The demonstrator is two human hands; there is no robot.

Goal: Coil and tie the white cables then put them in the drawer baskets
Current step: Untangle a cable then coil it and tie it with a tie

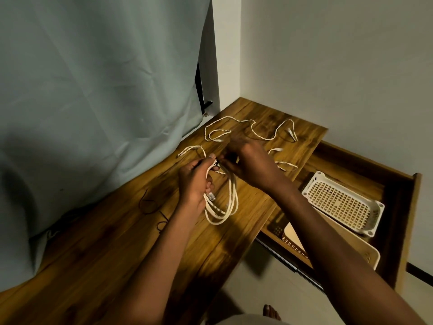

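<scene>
— What are the hands doing?

— The left hand grips the top of a coiled white cable, fingers curled round the bundled strands, the loops hanging down just above the wooden desk. A clear plug end shows beside the palm. The right hand is close against it, fingertips pinching at the same bunch where a small dark tie sits (too blurred to tell how it is fastened).

— And the rest of the cables?

— A loose white cable snakes across the far end of the desk, another short piece lies near the right edge. Thin dark ties lie left of the forearm.

— The baskets?

— In the open drawer at right: a white perforated basket, with a beige basket nearer, partly behind the right arm.
</scene>
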